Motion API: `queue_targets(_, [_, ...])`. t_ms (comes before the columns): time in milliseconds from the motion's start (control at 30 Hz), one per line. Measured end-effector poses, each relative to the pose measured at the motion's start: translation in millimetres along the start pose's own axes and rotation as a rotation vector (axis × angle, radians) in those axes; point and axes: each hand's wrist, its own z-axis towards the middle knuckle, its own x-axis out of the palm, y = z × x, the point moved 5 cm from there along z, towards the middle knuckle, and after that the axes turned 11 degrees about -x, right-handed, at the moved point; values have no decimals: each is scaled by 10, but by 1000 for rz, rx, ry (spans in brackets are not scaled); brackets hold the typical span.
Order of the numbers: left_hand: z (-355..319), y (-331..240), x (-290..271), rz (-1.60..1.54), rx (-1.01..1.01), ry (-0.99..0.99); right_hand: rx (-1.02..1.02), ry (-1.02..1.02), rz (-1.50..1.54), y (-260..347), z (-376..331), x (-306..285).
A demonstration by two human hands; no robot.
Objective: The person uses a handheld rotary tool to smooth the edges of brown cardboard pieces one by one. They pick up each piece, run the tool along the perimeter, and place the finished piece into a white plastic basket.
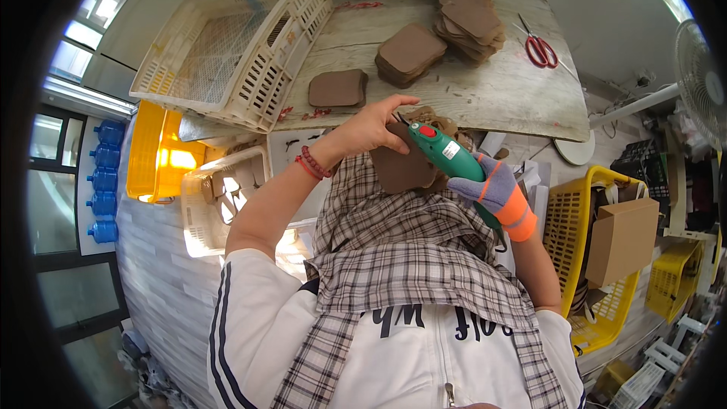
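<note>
My right hand (496, 189), in a grey and orange glove, is wrapped round a green handheld electric cutter (447, 153) with a red button. The cutter's dark tip points up and left, close to the fingers of my bare left hand (372, 129). Thumb and fingers of that hand grip the upper edge of a flat brown piece with rounded corners (396, 168), held over my plaid-covered lap. Brown scraps (430, 117) show behind the tool. Just past the left hand, a low stack of similar brown pieces (337, 88) lies on the worn tabletop (515, 98).
More brown stacks (410, 53) stand further back. Red-handled scissors (541, 51) lie at the right. A white slatted crate (235, 53) occupies the table's left side. Yellow baskets (564, 220), a cardboard box (622, 241) and a fan (704, 79) are on the right.
</note>
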Motion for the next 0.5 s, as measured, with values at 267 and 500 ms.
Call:
queue_targets(267, [31,744,-1271,-445,-80,-531,-29,-156,-91,-77,-81,-223])
queue_targets(500, [133,782,-1624,587,-12,-1168,21,-248,-161,-358,-203,-462])
